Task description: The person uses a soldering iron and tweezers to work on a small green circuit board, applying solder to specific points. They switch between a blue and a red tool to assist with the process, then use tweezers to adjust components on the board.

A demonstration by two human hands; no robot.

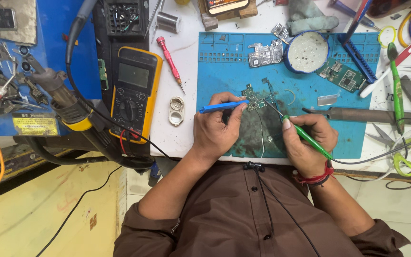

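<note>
Brown shirt (243, 214) fills the near edge at six o'clock, sleeves running up to both hands on the worktop (186, 71). Left hand (215, 131) is clenched in a grip around a blue-handled tool (222, 106), its handle pointing off toward nine o'clock, its working end meeting the small circuit board (254, 99). Right hand (308, 140), red thread at the wrist, is grasping a green soldering iron (305, 135) pen-style, the thin tip angled to ten o'clock and touching the same board. That board lies on the blue mat (215, 76), just past both hands at twelve o'clock. Further out at twelve, a larger bare board (265, 53) sits beside a round white tin (307, 51), a green board (341, 75) near it at four o'clock. Off at nine o'clock of the mat: a yellow multimeter (134, 93), a red screwdriver (169, 58) between the two. Hot-air wand (60, 97) lies left of the meter.
</note>
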